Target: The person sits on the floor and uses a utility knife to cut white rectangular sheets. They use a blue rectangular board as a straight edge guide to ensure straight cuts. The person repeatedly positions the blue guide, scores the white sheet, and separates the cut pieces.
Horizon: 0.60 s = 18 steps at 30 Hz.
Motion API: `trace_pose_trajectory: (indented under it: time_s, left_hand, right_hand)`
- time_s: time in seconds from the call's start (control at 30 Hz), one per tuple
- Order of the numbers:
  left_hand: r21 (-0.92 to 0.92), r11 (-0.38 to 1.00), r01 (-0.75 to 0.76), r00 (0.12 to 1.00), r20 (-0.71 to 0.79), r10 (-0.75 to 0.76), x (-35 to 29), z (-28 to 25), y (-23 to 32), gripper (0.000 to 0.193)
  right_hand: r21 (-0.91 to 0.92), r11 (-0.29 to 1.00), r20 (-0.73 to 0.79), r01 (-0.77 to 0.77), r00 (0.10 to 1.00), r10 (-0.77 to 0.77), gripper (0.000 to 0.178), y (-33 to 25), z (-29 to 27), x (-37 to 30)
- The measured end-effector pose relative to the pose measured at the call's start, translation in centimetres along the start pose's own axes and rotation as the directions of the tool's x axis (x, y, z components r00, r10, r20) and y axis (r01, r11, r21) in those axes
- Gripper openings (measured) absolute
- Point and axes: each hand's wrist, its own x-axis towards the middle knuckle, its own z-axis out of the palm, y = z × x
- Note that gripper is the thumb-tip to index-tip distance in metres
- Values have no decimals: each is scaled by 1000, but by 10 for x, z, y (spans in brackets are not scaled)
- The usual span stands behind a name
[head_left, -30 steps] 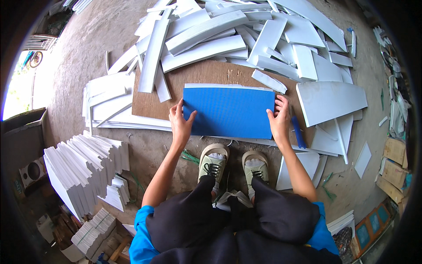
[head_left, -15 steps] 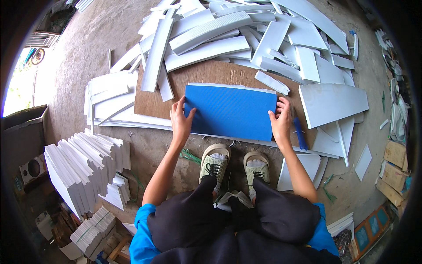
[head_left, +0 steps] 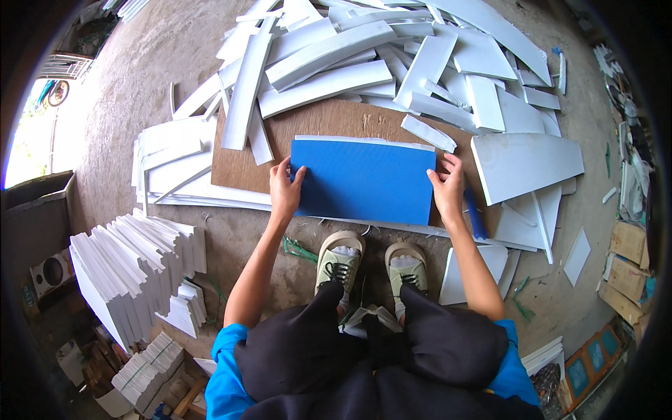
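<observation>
A blue rectangular sheet (head_left: 362, 178) lies over a slightly larger white foam board (head_left: 371, 140), whose ragged far edge shows past it. My left hand (head_left: 285, 189) closes on the left edge, thumb on the blue face and fingers along the side. On the opposite edge my right hand (head_left: 448, 183) takes a matching hold, its thumb at the sheet's border. Both rest on a brown wooden board (head_left: 238, 164). Just right of my right hand lies a blue-handled tool (head_left: 476, 215), its kind unclear.
Beyond the board rises a heap of white foam offcuts (head_left: 336, 56). A short white strip (head_left: 428, 133) lies on the wood. Stacked white panels (head_left: 136, 269) stand on the floor at left, and a wide white piece (head_left: 528, 164) lies at right. My shoes are just below the board.
The whole view has shifted slightly. Both hands remain at the blue sheet's side edges, and the sheet has barely moved.
</observation>
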Motion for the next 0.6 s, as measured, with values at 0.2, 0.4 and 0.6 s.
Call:
trace_pose_trajectory:
  time_s: [0.2, 0.4, 0.6]
  left_hand:
    - [-512, 857, 59, 986, 162, 29, 2, -20, 5, 48]
    - [-555, 822, -124, 962, 137, 238, -1, -57, 33, 46]
    - [-696, 716, -46, 945, 203, 258, -6, -100, 88, 56]
  right_hand:
    - [330, 937, 174, -112, 983, 56, 56, -32, -20, -1]
    - [478, 875, 141, 83, 975, -169, 60, -71, -46, -9]
    - [664, 748, 67, 10, 995, -73, 49, -94, -62, -32]
